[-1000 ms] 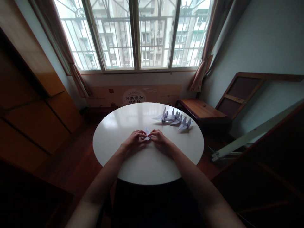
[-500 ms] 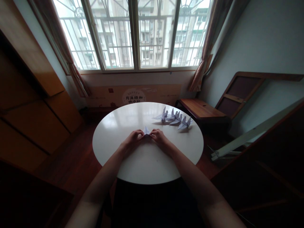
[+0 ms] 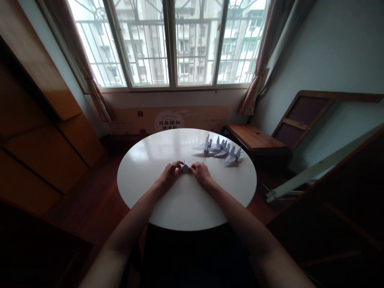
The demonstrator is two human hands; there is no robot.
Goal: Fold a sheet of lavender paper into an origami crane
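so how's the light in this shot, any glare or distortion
Head view: bright window backlights the room, leaving a pale sheen on the far part of the white table; head view: lower corners sink into near-black and the cabinet leans outward, as with a wide lens; head view: the folded paper is too small to read its creases.

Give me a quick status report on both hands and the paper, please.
Left hand, right hand at opposite sides of folded paper. One paper point upward. Paper cranes beyond right hand, not touching.
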